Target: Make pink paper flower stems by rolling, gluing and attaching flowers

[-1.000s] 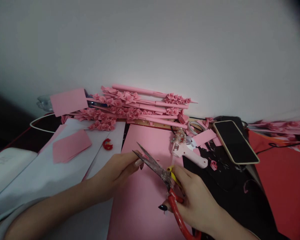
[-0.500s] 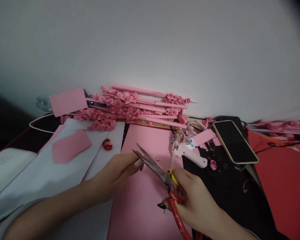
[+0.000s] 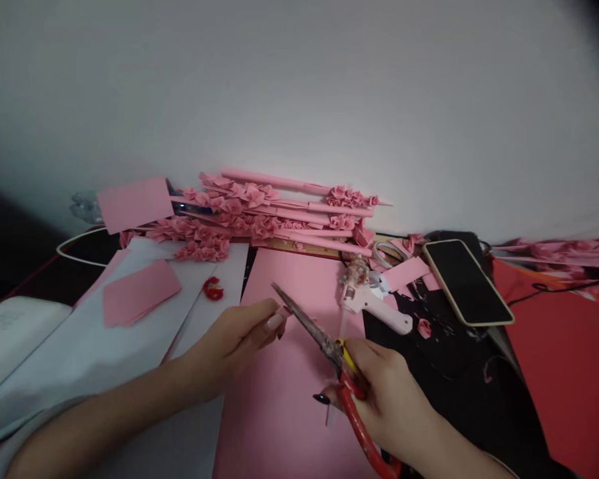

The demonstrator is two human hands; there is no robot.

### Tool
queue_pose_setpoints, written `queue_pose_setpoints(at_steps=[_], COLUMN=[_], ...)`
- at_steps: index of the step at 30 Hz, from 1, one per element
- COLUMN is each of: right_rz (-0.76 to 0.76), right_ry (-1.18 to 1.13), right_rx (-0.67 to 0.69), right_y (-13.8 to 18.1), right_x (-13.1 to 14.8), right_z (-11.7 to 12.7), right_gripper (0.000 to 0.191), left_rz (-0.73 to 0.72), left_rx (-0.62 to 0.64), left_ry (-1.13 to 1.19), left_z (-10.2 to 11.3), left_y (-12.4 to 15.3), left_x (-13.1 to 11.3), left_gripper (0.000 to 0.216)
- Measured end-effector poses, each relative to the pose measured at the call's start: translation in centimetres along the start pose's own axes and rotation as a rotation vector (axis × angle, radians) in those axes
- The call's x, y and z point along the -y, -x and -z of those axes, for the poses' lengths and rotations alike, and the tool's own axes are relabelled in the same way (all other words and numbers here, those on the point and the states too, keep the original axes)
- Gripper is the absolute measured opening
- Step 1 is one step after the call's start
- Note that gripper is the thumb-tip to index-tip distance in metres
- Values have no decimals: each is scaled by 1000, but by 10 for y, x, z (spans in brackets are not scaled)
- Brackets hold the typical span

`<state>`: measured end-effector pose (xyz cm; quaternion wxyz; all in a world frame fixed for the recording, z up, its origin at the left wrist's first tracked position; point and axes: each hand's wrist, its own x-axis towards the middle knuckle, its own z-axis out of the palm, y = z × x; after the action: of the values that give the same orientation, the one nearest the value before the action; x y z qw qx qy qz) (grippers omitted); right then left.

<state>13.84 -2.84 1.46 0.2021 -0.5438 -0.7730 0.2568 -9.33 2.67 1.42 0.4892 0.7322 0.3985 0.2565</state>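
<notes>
My left hand (image 3: pixel 252 329) is closed in a pinch. A small bit of pink paper (image 3: pixel 283 311) shows at its fingertips, mostly hidden by the fingers. My right hand (image 3: pixel 384 382) grips red-handled scissors (image 3: pixel 314 331), their worn, stained blades pointing up and left, brought together right beside that bit of paper. Something yellow (image 3: pixel 348 356) shows by the right fingers at the pivot; whether it belongs to the scissors I cannot tell. Beneath both hands lies a large pink sheet (image 3: pixel 274 412). A thin pale strip (image 3: pixel 328 416) shows below the right thumb.
Pink paper flower stems (image 3: pixel 259 206) are piled against the wall. At left are pink paper rectangles (image 3: pixel 142 293) on white sheets (image 3: pixel 90 346) and a small red object (image 3: pixel 212 289). To the right are a glue gun (image 3: pixel 374 306), a phone (image 3: pixel 469 283) and red paper (image 3: pixel 569 359).
The scissor blades have gone from apart to together at the left fingertips. My left hand has stayed nearly in place.
</notes>
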Motion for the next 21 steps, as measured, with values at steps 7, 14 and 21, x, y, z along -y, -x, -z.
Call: queue_pose_setpoints(at_steps=[7,14,21], right_rz=[36,63,52], right_ry=[80,143,151], right_rx=[-217,-253,-237], right_y=[-3,-5,-5], right_x=[-12,-16,-19], right_z=[7,9,7], right_gripper=[28,25,28], left_rz=[28,-85,-71], left_rx=[-199,-335,-75], left_ry=[-400,-901,-861], left_z=[12,18,5], left_y=[-5,-17,-13], left_x=[0,25,20], left_gripper=[35,43,17])
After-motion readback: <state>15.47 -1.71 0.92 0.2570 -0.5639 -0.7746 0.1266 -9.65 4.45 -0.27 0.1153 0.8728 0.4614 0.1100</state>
